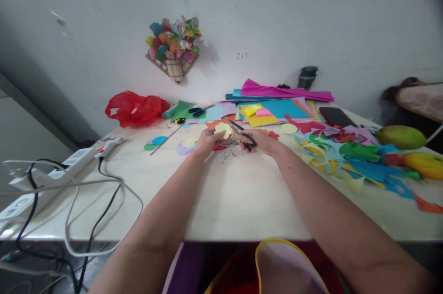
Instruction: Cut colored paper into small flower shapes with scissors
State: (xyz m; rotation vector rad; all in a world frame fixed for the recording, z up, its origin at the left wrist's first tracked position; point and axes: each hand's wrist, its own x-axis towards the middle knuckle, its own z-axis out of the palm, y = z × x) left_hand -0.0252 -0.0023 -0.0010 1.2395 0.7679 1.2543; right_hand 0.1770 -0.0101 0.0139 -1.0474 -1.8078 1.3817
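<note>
My left hand (206, 140) pinches a pale yellow paper flower shape (223, 129) above the table. My right hand (260, 141) grips black-handled scissors (241, 134), whose blades point up and left and touch the paper's right edge. Small paper snippets (226, 152) lie on the white table (228, 192) just under both hands. Both forearms reach in from the bottom of the view.
Sheets of coloured paper (273, 108) and a second pair of scissors (200, 110) lie behind the hands. Paper offcuts (349, 155), a phone (335, 117) and mangoes (401, 137) are to the right. A red bag (133, 108), a power strip (62, 169) and cables (86, 201) are on the left.
</note>
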